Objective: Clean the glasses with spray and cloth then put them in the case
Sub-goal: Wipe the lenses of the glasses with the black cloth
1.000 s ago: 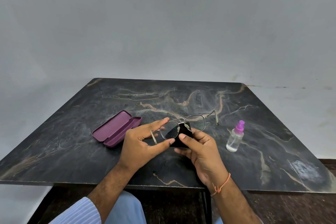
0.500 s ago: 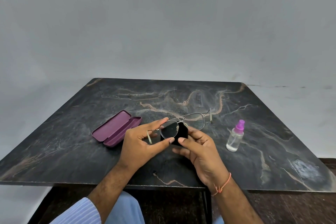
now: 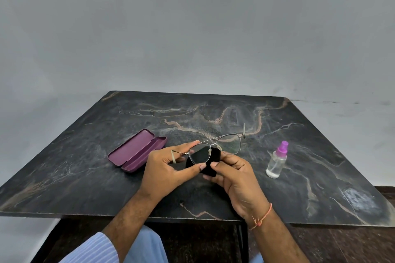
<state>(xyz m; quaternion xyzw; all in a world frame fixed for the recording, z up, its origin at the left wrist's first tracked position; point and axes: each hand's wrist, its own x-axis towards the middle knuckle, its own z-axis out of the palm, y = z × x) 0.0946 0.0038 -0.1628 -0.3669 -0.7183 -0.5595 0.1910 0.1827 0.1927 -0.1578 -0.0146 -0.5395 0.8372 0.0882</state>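
Observation:
Thin metal-framed glasses are held above the table's middle, arms unfolded. My left hand pinches the rim of the left lens between thumb and forefinger. My right hand holds a black cloth against that same lens, thumb on the near side, fingers behind. The right lens sticks out bare to the right. An open purple case lies on the table to the left of my hands. A small clear spray bottle with a pink top stands upright to the right.
The dark marble table ends in a near edge just in front of my wrists. A plain grey wall stands behind it. Below the near edge, my lap and a striped sleeve show.
The glasses have tilted, their right end rising a little away from me. My right thumb and the cloth have shifted across the left lens. Case and bottle have not moved.

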